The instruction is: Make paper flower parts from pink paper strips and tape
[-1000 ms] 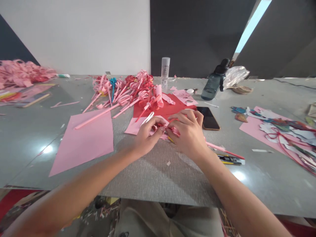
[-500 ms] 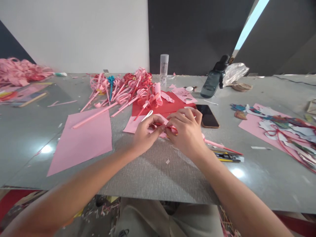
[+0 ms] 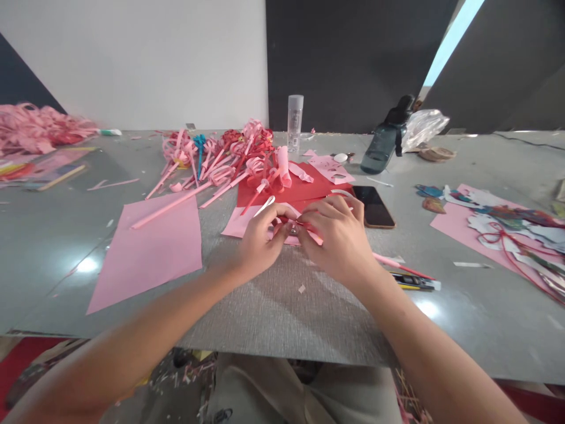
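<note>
Bottle lettering [image 3: 295, 121] blurs — left grip [image 3: 262, 238] and right grip [image 3: 338, 238] pinched tight around red strip [image 3: 299, 220].

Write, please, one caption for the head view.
Left hand and right hand hold a small red piece above pink paper, near a phone.

No words, brands or numbers I can read. Faint marking on clear bottle [image 3: 295, 123]: too small and blurred for me to make out.
</note>
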`<state>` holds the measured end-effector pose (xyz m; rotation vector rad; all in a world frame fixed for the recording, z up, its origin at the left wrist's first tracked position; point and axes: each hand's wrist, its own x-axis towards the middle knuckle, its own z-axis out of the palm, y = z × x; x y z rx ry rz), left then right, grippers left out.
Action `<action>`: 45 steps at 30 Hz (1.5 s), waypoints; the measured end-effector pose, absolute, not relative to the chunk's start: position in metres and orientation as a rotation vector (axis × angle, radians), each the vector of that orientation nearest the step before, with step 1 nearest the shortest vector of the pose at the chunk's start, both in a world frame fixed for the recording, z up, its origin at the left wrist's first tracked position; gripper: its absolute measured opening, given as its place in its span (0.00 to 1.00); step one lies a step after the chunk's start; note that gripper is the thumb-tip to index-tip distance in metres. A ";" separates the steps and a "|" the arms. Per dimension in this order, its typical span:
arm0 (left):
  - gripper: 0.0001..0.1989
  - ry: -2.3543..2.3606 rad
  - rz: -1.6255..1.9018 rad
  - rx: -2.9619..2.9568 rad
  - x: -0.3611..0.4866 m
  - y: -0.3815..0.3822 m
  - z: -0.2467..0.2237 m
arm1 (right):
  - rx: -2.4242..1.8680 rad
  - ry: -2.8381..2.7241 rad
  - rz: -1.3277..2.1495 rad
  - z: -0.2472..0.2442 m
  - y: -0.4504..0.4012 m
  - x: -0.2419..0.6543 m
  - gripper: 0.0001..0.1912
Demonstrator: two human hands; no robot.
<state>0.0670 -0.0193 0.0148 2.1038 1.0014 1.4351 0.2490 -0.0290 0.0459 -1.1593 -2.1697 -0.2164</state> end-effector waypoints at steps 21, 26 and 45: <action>0.07 0.986 1.404 1.853 0.067 -0.026 0.016 | -1.114 -2.033 -0.166 0.041 -0.025 0.247 0.05; 0.04 1.013 1.411 1.810 0.068 -0.023 0.015 | -1.126 -2.007 -0.176 0.042 -0.025 0.247 0.06; 0.05 1.027 1.411 1.769 0.069 -0.022 0.016 | -1.121 -2.026 -0.275 0.037 -0.025 0.244 0.05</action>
